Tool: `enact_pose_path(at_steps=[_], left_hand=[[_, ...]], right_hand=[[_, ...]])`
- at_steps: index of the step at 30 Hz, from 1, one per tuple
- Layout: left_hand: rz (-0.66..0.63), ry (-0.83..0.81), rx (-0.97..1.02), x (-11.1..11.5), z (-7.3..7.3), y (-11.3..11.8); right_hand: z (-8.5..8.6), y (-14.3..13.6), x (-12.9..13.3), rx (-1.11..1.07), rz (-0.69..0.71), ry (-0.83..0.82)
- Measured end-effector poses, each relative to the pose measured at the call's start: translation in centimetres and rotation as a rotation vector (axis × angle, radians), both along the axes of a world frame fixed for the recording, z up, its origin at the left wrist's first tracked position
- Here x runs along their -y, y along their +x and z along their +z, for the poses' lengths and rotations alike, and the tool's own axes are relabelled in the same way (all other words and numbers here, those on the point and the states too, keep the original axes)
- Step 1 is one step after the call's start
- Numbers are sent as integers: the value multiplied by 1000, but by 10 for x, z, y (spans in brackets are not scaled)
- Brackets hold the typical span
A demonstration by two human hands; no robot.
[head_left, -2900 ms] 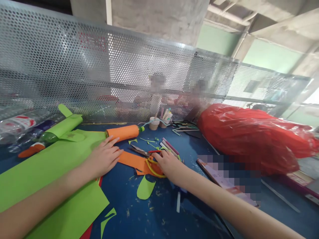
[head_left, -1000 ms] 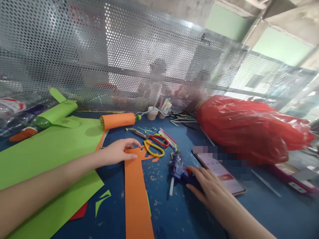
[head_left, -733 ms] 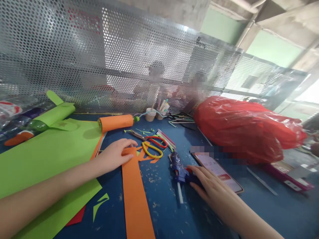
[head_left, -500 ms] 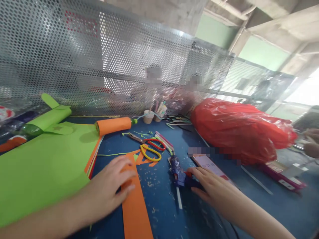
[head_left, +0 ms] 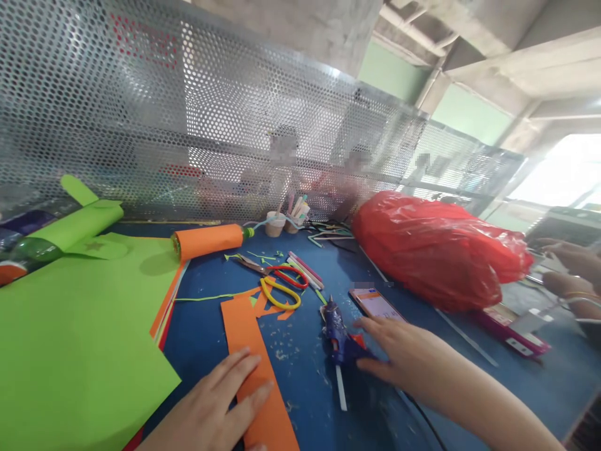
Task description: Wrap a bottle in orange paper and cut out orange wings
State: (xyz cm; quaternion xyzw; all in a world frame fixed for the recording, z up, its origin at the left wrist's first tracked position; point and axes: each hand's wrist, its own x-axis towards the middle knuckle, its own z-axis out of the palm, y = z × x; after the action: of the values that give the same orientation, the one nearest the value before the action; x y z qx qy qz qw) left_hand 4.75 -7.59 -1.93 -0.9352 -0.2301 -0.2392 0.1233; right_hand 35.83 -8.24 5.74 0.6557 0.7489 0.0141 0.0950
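Observation:
My left hand (head_left: 220,398) lies with its fingers spread on an orange paper strip (head_left: 256,363) near the front edge of view. My right hand (head_left: 399,351) is at the handle of a blue glue gun (head_left: 335,329), fingers apart, the thumb below the handle. A white glue stick (head_left: 340,388) sticks out of the gun's back end. Beyond them lie scissors (head_left: 282,294) with red and yellow handles, among orange scraps. A phone (head_left: 375,304) with a lit screen is just past my right hand. An orange-wrapped bottle (head_left: 209,241) lies further back.
Green paper sheets (head_left: 84,338) cover the left side, with a green-wrapped bottle (head_left: 79,225) behind. A red plastic bag (head_left: 436,250) fills the back right, beside a purple box (head_left: 511,335). Cups (head_left: 275,224) stand by the perforated metal screen (head_left: 225,125). Another person's hands (head_left: 573,275) are at far right.
My left hand has moved down along the orange strip, nearer the front. My right hand remains by the glue gun, its fingers slightly shifted. The view has moved somewhat to the right.

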Motion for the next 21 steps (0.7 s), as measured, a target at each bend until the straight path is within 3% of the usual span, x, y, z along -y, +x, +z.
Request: enact_pose_path(at_steps=[3,5,11,15,21], left_hand=[[-6,-12,23,0,-3,-1],[-3,-1,34,-1,-13,-1],[-13,86,225,-5,-67,5],[-23,31,228,-5,-82,9],[-47,24,253,-7,-84,12]], right_hand=[[12,-14,-33,-6,44,63],[16,-27,-63,6,33,52],[6,-50,-139,52,-36,-9],[6,-52,-155,63,-57,-85],[8,-55,-159,52,-81,-186]])
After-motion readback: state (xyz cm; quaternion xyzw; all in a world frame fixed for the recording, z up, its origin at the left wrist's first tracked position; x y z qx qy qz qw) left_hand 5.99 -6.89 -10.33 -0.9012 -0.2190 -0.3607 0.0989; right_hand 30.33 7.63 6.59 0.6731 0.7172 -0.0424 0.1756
